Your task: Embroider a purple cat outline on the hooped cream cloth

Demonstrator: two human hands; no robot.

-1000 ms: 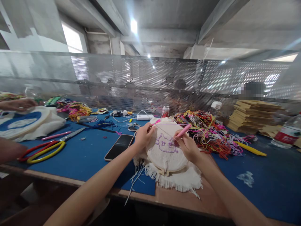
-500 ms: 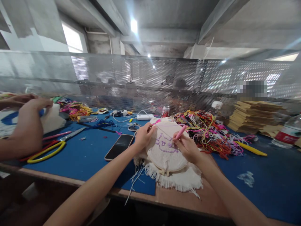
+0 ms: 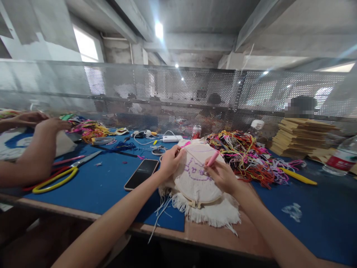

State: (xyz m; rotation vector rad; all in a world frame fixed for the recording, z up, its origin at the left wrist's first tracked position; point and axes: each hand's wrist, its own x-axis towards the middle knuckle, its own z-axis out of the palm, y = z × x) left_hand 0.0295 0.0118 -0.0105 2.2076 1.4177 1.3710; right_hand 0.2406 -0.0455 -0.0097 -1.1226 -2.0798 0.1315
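**Hands at an embroidery hoop on a blue surface**

Fabric stretched in an embroidery hoop lies near the front edge of the blue surface, its fringed white cloth spilling over the bare wooden strip nearest the camera. A purple outline figure is stitched on the cloth. The left hand curls over the hoop's left rim, its grip closed on the frame and cloth there. The right hand rests on the hoop's right side, its grip clenched around a pink tool whose tip meets the fabric by the purple stitching; a thin thread runs from the tool toward the left hand.

Just left of the hoop lies a dark phone, face up. To the far right of the hoop sits a tangled heap of coloured threads, with a stack of tan boards beyond it and a water bottle at the right edge. On the left, another person's hand works on blue-and-white cloth, near yellow and red loops.
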